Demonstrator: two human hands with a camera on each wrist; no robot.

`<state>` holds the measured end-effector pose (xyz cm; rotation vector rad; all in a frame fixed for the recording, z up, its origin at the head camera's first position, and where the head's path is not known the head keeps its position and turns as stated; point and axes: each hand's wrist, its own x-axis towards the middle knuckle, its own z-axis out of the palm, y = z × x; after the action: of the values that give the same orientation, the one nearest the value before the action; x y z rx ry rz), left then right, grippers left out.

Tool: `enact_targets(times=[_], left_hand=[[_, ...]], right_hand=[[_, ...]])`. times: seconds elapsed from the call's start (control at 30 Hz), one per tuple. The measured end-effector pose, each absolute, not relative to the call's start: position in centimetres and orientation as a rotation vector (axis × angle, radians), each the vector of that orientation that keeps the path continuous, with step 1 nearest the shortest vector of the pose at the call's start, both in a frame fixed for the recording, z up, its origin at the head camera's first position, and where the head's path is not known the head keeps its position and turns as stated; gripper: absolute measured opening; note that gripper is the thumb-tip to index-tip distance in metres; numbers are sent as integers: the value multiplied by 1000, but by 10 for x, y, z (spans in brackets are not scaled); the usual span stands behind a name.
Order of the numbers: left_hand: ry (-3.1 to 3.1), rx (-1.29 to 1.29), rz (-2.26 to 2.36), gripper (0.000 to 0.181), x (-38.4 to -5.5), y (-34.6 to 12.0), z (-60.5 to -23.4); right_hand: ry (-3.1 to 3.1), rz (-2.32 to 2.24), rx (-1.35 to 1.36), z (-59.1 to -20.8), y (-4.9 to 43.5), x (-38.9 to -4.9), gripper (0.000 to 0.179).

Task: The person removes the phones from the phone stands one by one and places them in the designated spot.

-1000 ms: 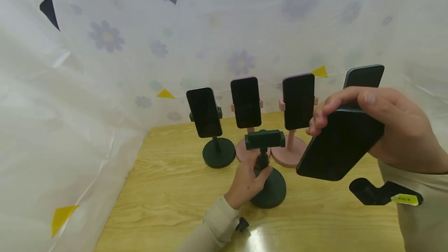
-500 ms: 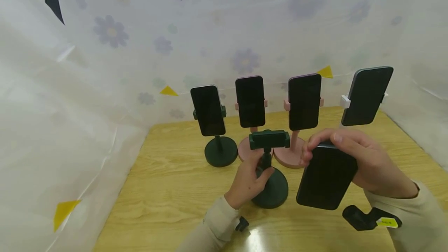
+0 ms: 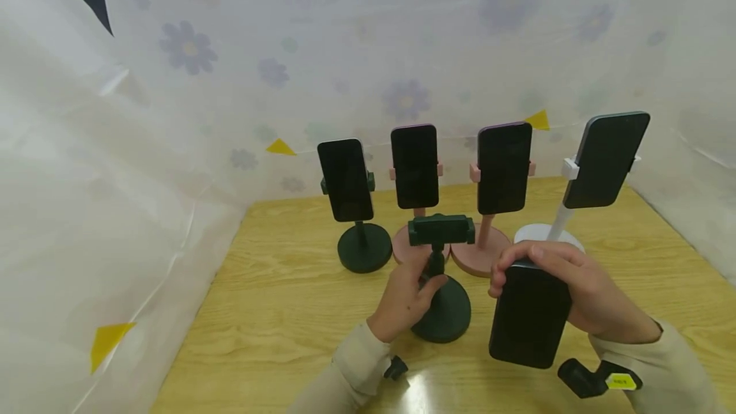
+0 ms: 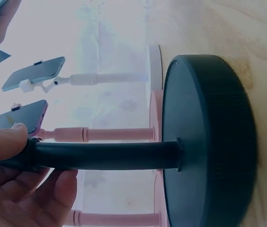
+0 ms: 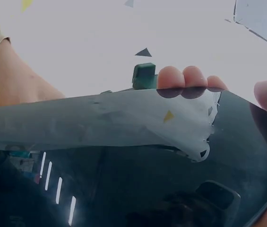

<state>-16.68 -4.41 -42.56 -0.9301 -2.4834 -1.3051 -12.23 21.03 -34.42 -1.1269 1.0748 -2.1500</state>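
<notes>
A dark green phone stand (image 3: 441, 230) with a vacant clamp stands upright in the head view. My left hand (image 3: 402, 296) grips its stem just under the clamp, and in the left wrist view the thumb and fingers (image 4: 66, 189) wrap that stem (image 4: 105, 155) above the round base (image 4: 232, 137). To the right, my right hand (image 3: 575, 280) holds a black smartphone (image 3: 529, 317) by its upper end, thumb and fingers on opposite edges, screen facing me. The right wrist view is filled by that phone's glossy, reflecting screen (image 5: 124, 184), with several fingertips over its edge.
Behind stand phones in holders: a green stand (image 3: 364, 249) at left, two pink stands (image 3: 482, 254) in the middle, a white stand (image 3: 558, 229) at right. The wooden table (image 3: 276, 312) ends at a pale flowered curtain (image 3: 345, 69). Wrist cameras (image 3: 598, 377) sit on the sleeves.
My right hand has come down and slightly left with the phone, uncovering the white stand behind. The left hand keeps its grip on the green stand. The head view has shifted slightly.
</notes>
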Motion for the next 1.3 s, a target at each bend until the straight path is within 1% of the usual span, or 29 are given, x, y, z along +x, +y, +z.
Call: enact_targets(times=[0.2,0.43,0.6,0.73,0.93,1.1,1.3], left_hand=[[-2528,-890,-1368,21,-157,-61,-416],[-2545,-844,-1341,12,-141,-108,-397],[-2559,-766,-1246,15,-132,-146,-381],[-2589,-655,-1137,18,-133,-175,-370],[-2633,-509,-1050,21,-148,-215,-361],[-2603,-450,-1056,22,-173,-239,-362],[-2586,-423,-1128,28,-206,-263,-370]], right_hand=[[1064,-2136,-1095,-351,211,-124,59],[1099,-2148,-1025,-355,209,-122,56],[1093,-2137,-1009,-358,208,-123,56],[1090,-2119,-1028,-362,206,-125,57],[1067,-2126,-941,-364,203,-122,55],[1096,-2120,-881,-366,203,-120,54],[1227,-2070,-853,-368,202,-122,53]])
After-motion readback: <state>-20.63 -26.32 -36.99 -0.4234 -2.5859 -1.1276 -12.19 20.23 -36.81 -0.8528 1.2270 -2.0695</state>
